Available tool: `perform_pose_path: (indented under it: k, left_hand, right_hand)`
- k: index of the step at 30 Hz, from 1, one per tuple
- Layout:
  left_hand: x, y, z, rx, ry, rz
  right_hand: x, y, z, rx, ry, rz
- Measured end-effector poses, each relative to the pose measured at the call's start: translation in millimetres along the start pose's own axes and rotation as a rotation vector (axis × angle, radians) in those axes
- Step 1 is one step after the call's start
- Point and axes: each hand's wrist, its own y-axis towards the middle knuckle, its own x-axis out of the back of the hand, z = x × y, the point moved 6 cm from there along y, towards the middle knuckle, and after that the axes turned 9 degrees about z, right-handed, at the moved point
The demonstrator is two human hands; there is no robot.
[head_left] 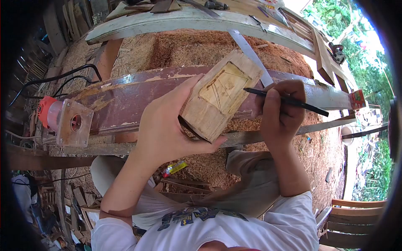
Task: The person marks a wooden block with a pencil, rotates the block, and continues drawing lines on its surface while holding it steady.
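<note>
My left hand is wrapped round a wooden block, tilted over the bench plank. The block's upper face has a shallow rectangular recess, paler inside, with dark pencil-like lines drawn across it. In my right hand is a slim black pen, its tip right at the recess's right edge. Behind the block, a flat metal ruler slants across the plank, partly hidden by the block.
A worn reddish plank spans in front of me. On its left end sits a small orange-topped router with a clear base; a black cable loops nearby. Further off lies a white-edged board bearing tools. Wood shavings cover the ground.
</note>
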Motion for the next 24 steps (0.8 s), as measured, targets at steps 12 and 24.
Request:
perform_pose_path:
  k: [12, 24]
  left_hand:
    - [0.6, -0.3, -0.7, 0.010, -0.017, 0.008]
    - [0.4, -0.7, -1.6, 0.046, -0.046, 0.040]
  right_hand:
    - [-3.6, 1.7, 6.9, 0.091, -0.076, 0.014]
    - [-1.1, 0.4, 4.9, 0.081, -0.127, 0.038]
